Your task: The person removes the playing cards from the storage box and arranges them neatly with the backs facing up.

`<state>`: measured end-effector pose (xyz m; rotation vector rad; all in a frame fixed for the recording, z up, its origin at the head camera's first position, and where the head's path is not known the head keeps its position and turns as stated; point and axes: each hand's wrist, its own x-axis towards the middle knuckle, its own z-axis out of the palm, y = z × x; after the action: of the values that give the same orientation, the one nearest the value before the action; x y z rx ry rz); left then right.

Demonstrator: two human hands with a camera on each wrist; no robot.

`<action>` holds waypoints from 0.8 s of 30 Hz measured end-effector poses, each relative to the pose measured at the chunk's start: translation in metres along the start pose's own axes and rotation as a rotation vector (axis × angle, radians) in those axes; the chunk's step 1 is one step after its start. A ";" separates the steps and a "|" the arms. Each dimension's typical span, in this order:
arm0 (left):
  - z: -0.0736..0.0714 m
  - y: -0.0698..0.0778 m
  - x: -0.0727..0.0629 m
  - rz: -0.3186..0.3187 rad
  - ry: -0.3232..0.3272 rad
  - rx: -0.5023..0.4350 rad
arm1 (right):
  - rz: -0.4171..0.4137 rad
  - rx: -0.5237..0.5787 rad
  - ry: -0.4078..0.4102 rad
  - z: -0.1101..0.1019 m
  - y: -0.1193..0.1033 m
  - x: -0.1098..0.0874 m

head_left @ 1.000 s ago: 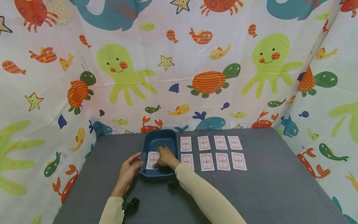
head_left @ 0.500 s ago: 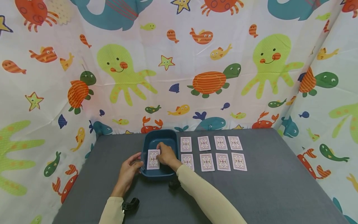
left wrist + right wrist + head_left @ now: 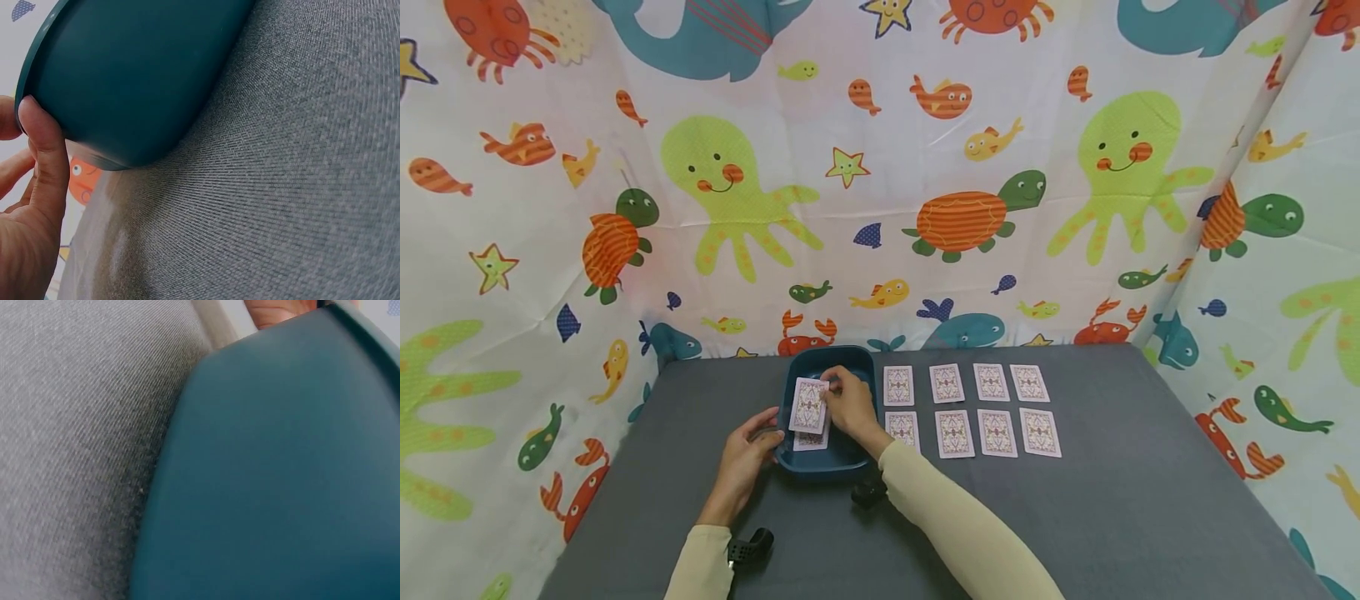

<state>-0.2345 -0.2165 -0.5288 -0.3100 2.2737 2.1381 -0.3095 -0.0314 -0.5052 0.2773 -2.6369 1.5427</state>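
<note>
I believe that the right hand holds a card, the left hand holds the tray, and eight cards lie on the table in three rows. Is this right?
The rows are wrong: the head view shows the eight cards on the table in two rows. The right hand holds a card, and the left hand the tray.

My head camera looks forward and down on the blue tray [image 3: 827, 469], below centre; both wrist cameras face its outside, close up.

Tray [image 3: 823, 472]: on bench [image 3: 1120, 500], before curtain [image 3: 868, 150]. Within: lower card [image 3: 812, 442], partly under upper card [image 3: 808, 406]. Left hand [image 3: 742, 458] at left rim; right hand [image 3: 852, 406] right of upper card. Right of tray: eight cards [image 3: 954, 433], two rows of four.
</note>
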 end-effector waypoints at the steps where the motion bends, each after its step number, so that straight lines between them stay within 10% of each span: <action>1: 0.000 0.000 0.000 0.001 0.000 -0.003 | -0.008 0.016 0.011 -0.001 0.000 0.000; 24: 0.000 0.000 0.000 0.009 0.009 0.027 | -0.072 0.178 0.098 -0.053 -0.017 -0.016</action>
<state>-0.2348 -0.2161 -0.5286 -0.3102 2.3104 2.1125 -0.2918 0.0088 -0.4670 0.2950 -2.3934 1.7230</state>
